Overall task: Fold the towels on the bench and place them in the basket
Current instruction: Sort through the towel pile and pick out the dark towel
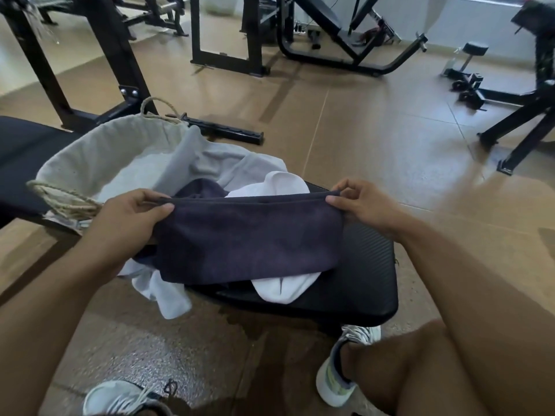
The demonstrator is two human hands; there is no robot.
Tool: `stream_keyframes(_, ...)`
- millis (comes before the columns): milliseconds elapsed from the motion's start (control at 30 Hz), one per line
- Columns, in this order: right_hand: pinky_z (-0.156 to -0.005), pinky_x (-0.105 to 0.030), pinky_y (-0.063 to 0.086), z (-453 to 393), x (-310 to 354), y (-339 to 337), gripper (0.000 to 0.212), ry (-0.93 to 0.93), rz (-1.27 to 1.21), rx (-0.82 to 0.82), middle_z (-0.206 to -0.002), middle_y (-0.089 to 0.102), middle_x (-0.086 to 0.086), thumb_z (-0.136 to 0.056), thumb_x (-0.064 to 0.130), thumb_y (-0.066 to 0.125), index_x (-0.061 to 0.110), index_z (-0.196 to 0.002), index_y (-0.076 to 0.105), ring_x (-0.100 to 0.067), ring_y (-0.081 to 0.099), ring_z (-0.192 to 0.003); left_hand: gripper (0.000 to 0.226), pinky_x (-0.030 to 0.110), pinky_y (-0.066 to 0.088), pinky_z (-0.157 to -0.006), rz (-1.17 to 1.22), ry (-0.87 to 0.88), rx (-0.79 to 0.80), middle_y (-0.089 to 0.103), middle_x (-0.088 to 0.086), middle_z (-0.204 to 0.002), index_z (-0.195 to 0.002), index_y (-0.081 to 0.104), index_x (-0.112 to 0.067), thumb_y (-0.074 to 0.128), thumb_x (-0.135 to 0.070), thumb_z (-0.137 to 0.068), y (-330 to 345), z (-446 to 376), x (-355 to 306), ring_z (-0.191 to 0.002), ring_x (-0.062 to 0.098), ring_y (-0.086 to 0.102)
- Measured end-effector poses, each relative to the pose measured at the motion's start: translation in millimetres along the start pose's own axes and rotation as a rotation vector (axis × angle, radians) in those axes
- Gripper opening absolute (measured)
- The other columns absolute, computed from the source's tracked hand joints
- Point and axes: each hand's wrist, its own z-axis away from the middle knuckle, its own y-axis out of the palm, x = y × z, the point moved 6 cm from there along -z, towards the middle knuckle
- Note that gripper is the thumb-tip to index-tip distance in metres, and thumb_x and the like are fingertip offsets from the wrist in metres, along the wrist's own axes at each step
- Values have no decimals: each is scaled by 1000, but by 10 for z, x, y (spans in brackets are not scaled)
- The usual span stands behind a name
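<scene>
We hold the dark towel stretched between us — left hand and right hand each pinching a top corner.

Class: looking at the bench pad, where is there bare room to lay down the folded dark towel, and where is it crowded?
Bare pad shows on the bench right of the dark towel, up to its right edge. The pad's left is crowded with white towels, and the basket sits behind.

Bare forearms, bare knee, and white laced sneakers with grey trim.
</scene>
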Motion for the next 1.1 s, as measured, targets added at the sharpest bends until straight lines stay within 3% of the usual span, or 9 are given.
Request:
stream_keyframes(100,-92,-53,54,-25,-25,-6,12,9,82,26,-87,70,-13,-95,22,70,14,-87,68,-23,63,-84,22,42,58,-74,-24,38,1,73,11,-83,-91,64,-28,62,-7,-99,-8,45,-40,-79,28,65)
stream_keyframes(167,-95,-56,52,-35,-20,-23,12,-2,133,-2,-92,74,-18,-94,24,72,15,-86,70,-22,64,-83,25,51,56,-80,-32,45,9,73,14,-86,-90,63,-31,61,-9,-99,-3,73,-66,-80,31,66)
stream_keyframes(267,-80,-50,56,-38,26,-70,12,-3,88,-80,-89,73,-23,-92,18,74,9,-90,66,-26,63,-79,22,63,54,-87,-32,49,-12,74,18,-95,-88,66,-30,65,-9,-96,-37,94,-113,-88,40,68)
stream_keyframes(333,-71,-41,54,-30,2,-30,13,38,105,-39,-85,70,-19,-92,16,74,8,-92,65,-27,61,-76,24,68,52,-91,-29,43,-14,74,15,-97,-86,68,-30,65,-9,-96,-52,100,-120,-90,38,67)
stream_keyframes(467,-81,-45,58,-11,-92,7,10,86,259,26,-93,75,-19,-89,22,78,14,-85,73,-24,64,-77,30,69,50,-90,-60,32,22,75,3,-82,-87,68,-33,60,-6,-99,-14,105,-80,-85,32,65)
stream_keyframes(700,-83,-32,52,85,104,-42,12,-51,328,-37,-91,77,-6,-90,28,76,16,-87,75,-8,64,-80,29,65,51,-91,-98,76,29,74,-1,-85,-89,69,-30,59,-4,-99,-51,92,-63,-85,31,62)
stream_keyframes(867,-75,-27,51,176,295,-78,7,-161,348,-151,-82,75,1,-87,26,79,24,-84,73,-9,66,-76,35,46,46,-76,-128,100,21,72,-7,-79,-86,70,-32,57,-3,-100,-25,81,-61,-78,29,58)
stream_keyframes(1000,-64,-26,44,122,181,-14,5,-96,413,4,-61,62,9,-88,24,78,25,-89,73,-4,57,-56,33,53,53,-78,-179,116,15,76,7,-82,-86,77,-25,57,-3,-100,-5,126,-90,-79,50,63)
stream_keyframes(1100,-61,-21,44,112,14,38,10,3,503,117,-64,66,4,-90,23,75,19,-94,67,-3,59,-55,31,62,54,-91,-192,88,12,76,15,-90,-88,79,-24,59,-3,-98,14,159,-108,-95,52,65)
